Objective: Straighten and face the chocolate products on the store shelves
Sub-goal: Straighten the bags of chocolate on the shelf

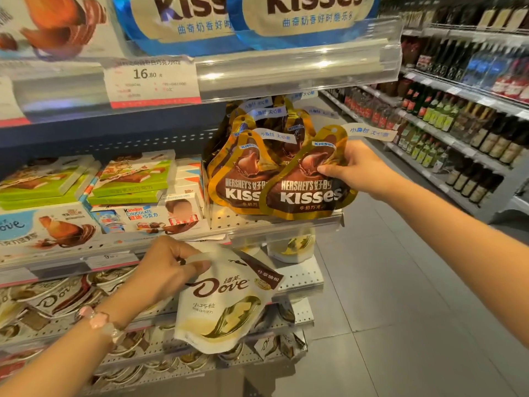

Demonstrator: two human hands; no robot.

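Right hand [350, 164] pinches the front gold Kisses bag [307, 181] by its upper right side, at the right end of the middle shelf [286, 224], touching the next Kisses bag [240, 179] to its left. Below, left hand [169, 270] grips the top of a white Dove pouch [223, 305], tilted, out in front of the lower shelves. Kinder boxes [148, 216] sit further left.

Left hand [169, 270] pinching white Dove pouch [226, 305] — right hand [352, 167] on gold Kisses bag [306, 187].
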